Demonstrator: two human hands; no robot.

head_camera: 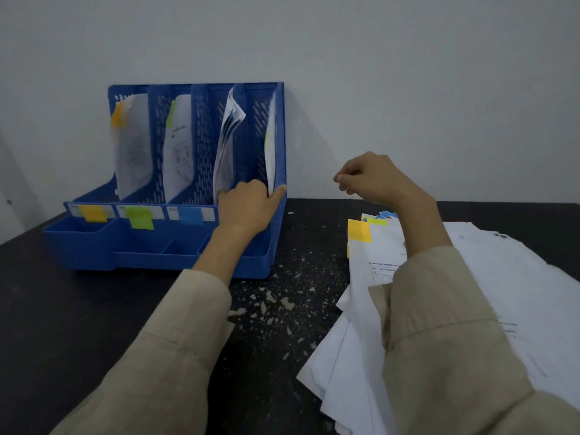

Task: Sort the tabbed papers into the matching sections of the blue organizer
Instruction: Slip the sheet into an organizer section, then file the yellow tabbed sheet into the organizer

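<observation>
The blue organizer (201, 249) stands against the wall with four upright sections. Orange (93, 213), green (140, 217) and blue (190, 215) labels mark its front. Papers stand in each section; the one in the rightmost section (270, 152) carries a yellow tab. My left hand (248, 206) rests at the front of that rightmost section, fingers touching the bottom edge of that paper. My right hand (373, 178) hovers above the table with fingers curled and nothing visible in them. A loose stack of tabbed papers (489, 287) lies at the right, a yellow tab (359, 230) on top.
The table (78, 309) is black with white chipped specks in the middle. A pale wall rises directly behind the organizer. My beige sleeves cover part of the paper stack. Low trays run along the organizer's front.
</observation>
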